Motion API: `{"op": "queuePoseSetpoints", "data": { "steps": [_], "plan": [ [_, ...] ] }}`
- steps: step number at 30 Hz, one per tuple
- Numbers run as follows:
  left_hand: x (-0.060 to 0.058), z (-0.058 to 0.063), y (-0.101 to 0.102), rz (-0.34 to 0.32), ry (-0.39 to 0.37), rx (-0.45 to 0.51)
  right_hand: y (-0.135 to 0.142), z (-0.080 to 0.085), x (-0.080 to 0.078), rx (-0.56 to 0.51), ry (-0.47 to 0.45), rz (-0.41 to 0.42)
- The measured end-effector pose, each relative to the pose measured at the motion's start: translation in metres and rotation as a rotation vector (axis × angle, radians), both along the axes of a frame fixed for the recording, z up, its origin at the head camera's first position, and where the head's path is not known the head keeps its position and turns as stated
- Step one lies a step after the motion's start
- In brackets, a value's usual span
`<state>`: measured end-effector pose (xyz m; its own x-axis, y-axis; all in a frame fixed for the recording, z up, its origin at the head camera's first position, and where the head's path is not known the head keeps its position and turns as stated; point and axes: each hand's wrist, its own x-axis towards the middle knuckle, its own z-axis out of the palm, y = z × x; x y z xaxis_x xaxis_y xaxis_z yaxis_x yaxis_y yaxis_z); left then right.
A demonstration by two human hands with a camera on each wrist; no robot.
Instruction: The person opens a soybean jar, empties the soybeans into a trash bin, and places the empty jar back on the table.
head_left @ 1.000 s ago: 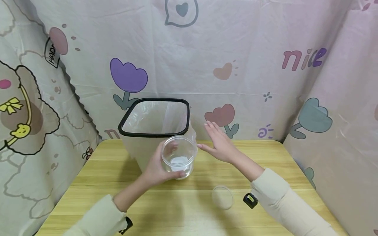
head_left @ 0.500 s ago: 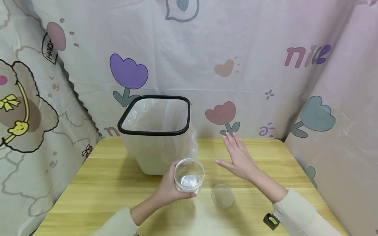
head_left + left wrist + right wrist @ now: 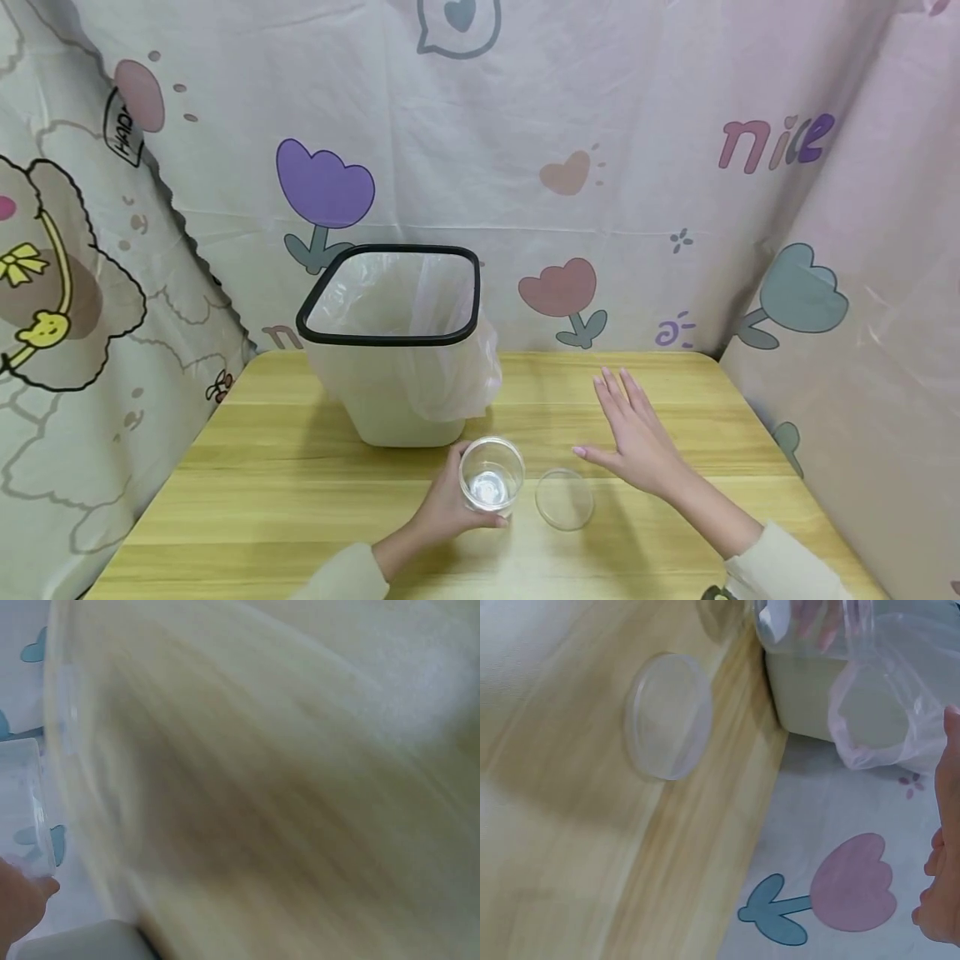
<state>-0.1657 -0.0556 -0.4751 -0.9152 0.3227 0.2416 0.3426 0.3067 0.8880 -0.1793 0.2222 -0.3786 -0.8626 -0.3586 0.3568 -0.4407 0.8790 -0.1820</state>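
Note:
A clear round plastic jar (image 3: 491,475), its mouth uncovered, is gripped from the side by my left hand (image 3: 444,500), thumb along the near side. The left wrist view catches only part of the jar (image 3: 19,802) and some fingers (image 3: 19,904) at its left edge. My right hand (image 3: 637,437) hovers over the table with fingers straight and spread, holding nothing. Between the two hands a clear round lid (image 3: 565,500) lies flat on the table; the right wrist view also has this lid (image 3: 669,716).
Behind the left hand stands a pale trash bin (image 3: 405,417) with a black rim (image 3: 386,340). A translucent bag lines it and hangs over its right side (image 3: 453,379). The wooden table (image 3: 247,475) ends at a printed cloth backdrop (image 3: 465,150).
The left hand has brought the jar down and toward me, away from the bin's front, to beside the lid. The right hand has drawn back to the right. The lid has stayed put.

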Motion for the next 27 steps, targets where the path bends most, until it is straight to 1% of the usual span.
{"op": "queuePoseSetpoints", "data": {
  "steps": [3, 5, 10, 19, 27],
  "plan": [
    [-0.004, -0.010, 0.004, -0.009, 0.000, -0.019, 0.004, -0.006, 0.003, 0.012, 0.015, -0.007],
    [-0.006, -0.015, 0.006, -0.002, 0.000, -0.029, 0.006, -0.009, 0.004, 0.022, 0.026, -0.013],
    [-0.011, -0.024, 0.012, -0.002, -0.005, -0.040, 0.011, -0.014, 0.008, 0.030, 0.015, -0.037],
    [-0.014, -0.034, 0.016, -0.019, -0.028, -0.049, 0.014, -0.019, 0.010, 0.016, 0.004, -0.063],
    [-0.016, -0.039, 0.015, -0.004, -0.042, -0.069, 0.011, -0.020, 0.009, 0.013, 0.002, -0.056]
  ]
}}
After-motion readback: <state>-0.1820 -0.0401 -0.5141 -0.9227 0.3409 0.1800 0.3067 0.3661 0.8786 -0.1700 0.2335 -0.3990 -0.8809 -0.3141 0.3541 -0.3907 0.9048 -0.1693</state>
